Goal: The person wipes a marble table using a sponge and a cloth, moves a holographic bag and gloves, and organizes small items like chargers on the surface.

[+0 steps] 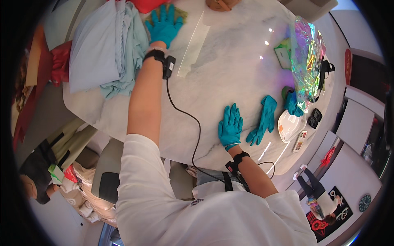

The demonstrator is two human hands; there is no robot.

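My left hand (164,24), in a teal rubber glove, lies palm down with fingers spread on a yellowish-green cloth (182,14) at the far side of the marble table (227,80). Folded pale blue fabric (98,52) lies just left of it. My right hand (231,125), gloved alike, rests flat on the table nearer my body, holding nothing. A loose teal glove (264,120) lies to its right. A clear strip (194,46) lies on the table right of my left hand.
At the right are an iridescent film bag (304,61), a green-and-white packet (283,54), a white dish (289,126), a phone (299,141) and a black case (315,118). A brown object (222,4) stands at the far edge. A cable (198,129) crosses the table. Chairs and people are nearby.
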